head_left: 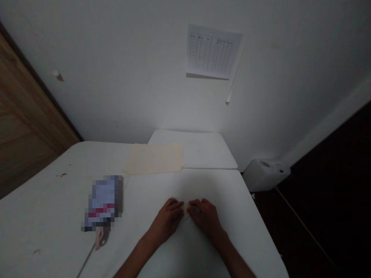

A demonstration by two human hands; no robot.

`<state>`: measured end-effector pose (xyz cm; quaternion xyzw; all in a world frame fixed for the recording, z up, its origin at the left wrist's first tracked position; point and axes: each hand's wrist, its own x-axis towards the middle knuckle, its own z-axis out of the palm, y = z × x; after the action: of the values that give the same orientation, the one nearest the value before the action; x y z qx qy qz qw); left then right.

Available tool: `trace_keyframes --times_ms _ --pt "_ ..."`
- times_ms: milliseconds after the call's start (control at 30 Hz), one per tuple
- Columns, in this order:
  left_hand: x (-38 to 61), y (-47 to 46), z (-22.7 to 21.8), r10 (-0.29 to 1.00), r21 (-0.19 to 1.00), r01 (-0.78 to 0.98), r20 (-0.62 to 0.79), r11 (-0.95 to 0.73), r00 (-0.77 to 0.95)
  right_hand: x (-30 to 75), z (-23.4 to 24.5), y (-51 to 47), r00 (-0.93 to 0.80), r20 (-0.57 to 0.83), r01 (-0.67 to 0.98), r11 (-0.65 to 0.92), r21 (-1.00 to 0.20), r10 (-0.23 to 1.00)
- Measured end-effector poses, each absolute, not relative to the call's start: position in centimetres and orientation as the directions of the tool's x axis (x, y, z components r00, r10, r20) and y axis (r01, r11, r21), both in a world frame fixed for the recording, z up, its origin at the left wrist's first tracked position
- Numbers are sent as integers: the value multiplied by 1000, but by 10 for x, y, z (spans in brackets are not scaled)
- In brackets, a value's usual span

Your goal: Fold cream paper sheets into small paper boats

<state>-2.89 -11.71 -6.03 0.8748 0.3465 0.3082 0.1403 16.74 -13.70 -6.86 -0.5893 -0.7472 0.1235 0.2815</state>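
Observation:
A small, flat cream-coloured piece (pixel 186 211) lies low over the white table between my two hands. It looks like folded paper or thin sheet, but the dim light hides its detail. My left hand (pixel 169 217) pinches its left side with bent fingers. From the other side, my right hand (pixel 206 217) has its thumb and fingers closed on the right edge. Most of the piece is covered by my fingertips. Beyond my hands, a stack of cream sheets (pixel 155 159) lies flat in a similar colour.
To the left rests a blurred blue-and-red packet (pixel 102 200) with a pink loop (pixel 99 237). The white table (pixel 145 251) meets a smaller white surface (pixel 205 150) by the wall. A printed chart (pixel 213 52) hangs above. A white plastic jug (pixel 265 174) stands beyond the right edge.

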Motion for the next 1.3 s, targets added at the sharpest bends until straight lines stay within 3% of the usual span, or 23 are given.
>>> trace_keyframes --times_ms 267,733,933,1300 --pt "-31 -118 -63 701 480 513 440 -712 561 164 -65 -146 -111 274 832 240 -500 955" --pt "-32 -117 -63 717 489 526 422 -695 555 169 -71 -147 -232 288 751 359 -554 929" --pt "-36 -122 -62 667 346 571 377 -745 642 172 -72 -148 -284 347 688 442 -575 894" --pt "-38 -115 -35 539 221 494 263 -841 800 172 -72 -145 -140 316 653 327 -683 939"
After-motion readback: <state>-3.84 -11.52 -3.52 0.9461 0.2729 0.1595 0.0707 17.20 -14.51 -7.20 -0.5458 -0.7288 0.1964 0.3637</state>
